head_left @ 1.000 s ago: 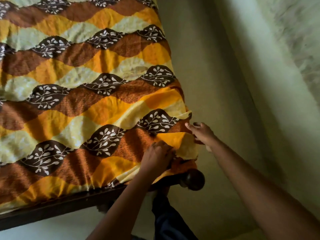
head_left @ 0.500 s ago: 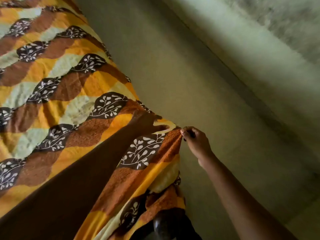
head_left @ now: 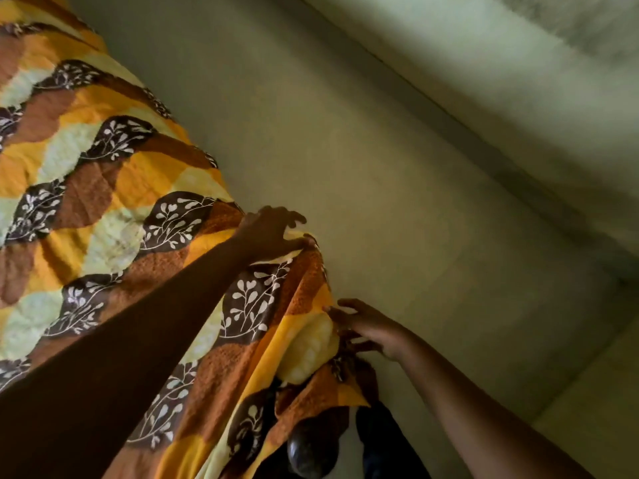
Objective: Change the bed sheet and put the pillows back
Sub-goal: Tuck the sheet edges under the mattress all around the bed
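The bed sheet (head_left: 114,188), patterned in orange, yellow, brown and dark leaf shapes, covers the mattress on the left. Its edge hangs down over the near right corner. My left hand (head_left: 273,233) reaches across the sheet to the mattress's right edge, fingers curled, and pinches the sheet's edge there. Lower down, my right hand (head_left: 366,330) touches the hanging fold of the sheet at the corner with fingers spread and straight. No pillows are in view.
A dark round bedpost knob (head_left: 307,454) sticks out below the hanging sheet at the corner. Dark blue cloth (head_left: 377,444) shows beside it. A pale floor strip (head_left: 345,150) runs between the bed and the wall (head_left: 518,81) on the right.
My left hand went from the corner up along the right edge and took hold of the sheet there. My right hand let go of its pinch and dropped to the hanging fold, fingers spread.
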`<state>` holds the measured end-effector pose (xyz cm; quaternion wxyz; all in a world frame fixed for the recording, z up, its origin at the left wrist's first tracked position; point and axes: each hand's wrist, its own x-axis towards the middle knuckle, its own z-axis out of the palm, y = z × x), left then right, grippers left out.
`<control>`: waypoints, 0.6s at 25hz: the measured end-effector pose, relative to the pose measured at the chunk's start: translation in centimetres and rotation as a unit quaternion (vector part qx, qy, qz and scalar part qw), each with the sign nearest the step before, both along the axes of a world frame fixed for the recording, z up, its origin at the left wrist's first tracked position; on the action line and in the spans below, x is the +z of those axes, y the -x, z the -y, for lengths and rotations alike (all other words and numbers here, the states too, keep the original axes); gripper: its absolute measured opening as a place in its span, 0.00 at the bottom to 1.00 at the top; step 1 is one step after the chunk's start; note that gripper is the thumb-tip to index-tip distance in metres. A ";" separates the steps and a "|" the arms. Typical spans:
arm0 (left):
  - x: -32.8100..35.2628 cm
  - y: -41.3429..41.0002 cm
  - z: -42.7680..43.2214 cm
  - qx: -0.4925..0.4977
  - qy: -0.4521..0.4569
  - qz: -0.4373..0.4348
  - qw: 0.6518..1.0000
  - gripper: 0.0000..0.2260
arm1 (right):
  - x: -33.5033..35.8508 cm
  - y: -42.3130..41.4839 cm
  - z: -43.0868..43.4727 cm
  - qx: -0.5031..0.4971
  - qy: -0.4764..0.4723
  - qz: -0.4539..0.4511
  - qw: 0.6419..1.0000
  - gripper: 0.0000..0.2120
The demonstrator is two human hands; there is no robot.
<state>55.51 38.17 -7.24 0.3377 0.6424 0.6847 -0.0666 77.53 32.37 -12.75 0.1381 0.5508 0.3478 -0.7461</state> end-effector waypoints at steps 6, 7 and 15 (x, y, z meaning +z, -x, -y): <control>-1.0 -5.1 1.1 -0.288 0.184 -0.180 0.922 0.22 | -1.7 0.1 1.4 -0.112 -0.112 0.070 0.985 0.12; -1.3 -5.3 1.4 -0.292 0.193 -0.177 0.920 0.18 | -1.6 -0.5 1.1 -0.131 -0.133 0.083 0.979 0.10; -1.6 -7.8 1.2 -0.188 -0.135 -0.038 0.972 0.12 | 0.6 -4.1 -0.5 -0.310 -0.318 0.069 0.893 0.06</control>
